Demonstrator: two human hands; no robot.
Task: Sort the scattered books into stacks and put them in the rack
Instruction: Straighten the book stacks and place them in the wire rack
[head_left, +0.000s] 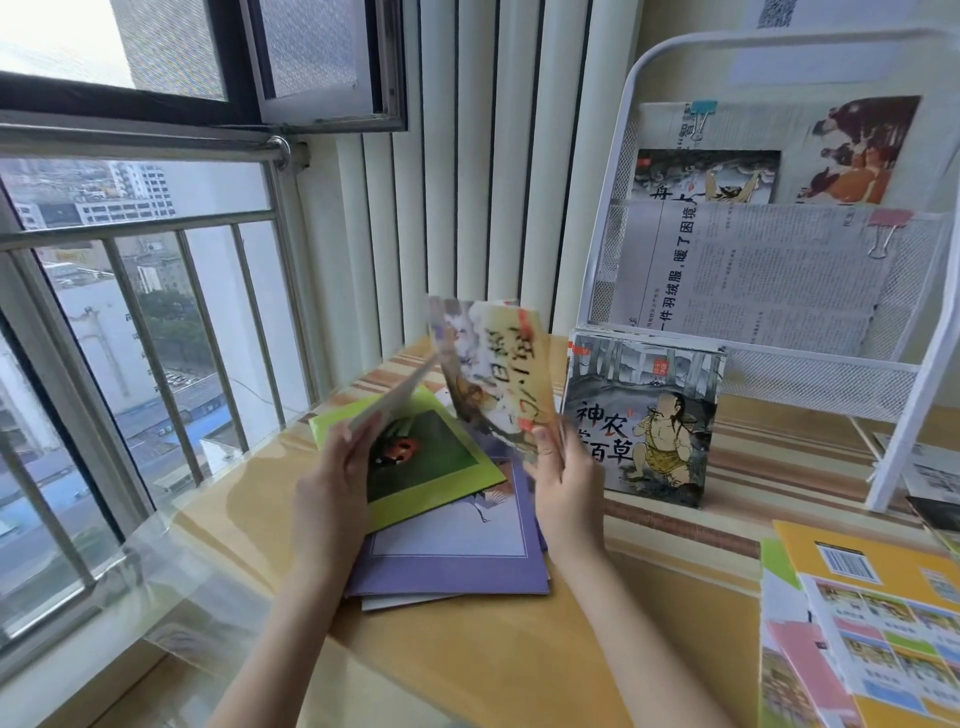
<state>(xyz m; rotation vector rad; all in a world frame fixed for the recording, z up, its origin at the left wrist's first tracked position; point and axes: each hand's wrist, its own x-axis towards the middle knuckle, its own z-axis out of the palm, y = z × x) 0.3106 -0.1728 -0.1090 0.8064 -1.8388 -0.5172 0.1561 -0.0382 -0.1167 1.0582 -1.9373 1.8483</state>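
Above table, right hand (563, 483) pinches book (493, 374) (blurred).

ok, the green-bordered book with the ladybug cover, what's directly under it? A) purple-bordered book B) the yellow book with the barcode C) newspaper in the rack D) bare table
A: the green-bordered book lies flat, overlapping the top of the purple-bordered book, while the left hand and right hand each hold other books above the pile.

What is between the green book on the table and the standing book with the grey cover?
In the head view, the book held up by the right hand lies between the green book and the grey-covered book.
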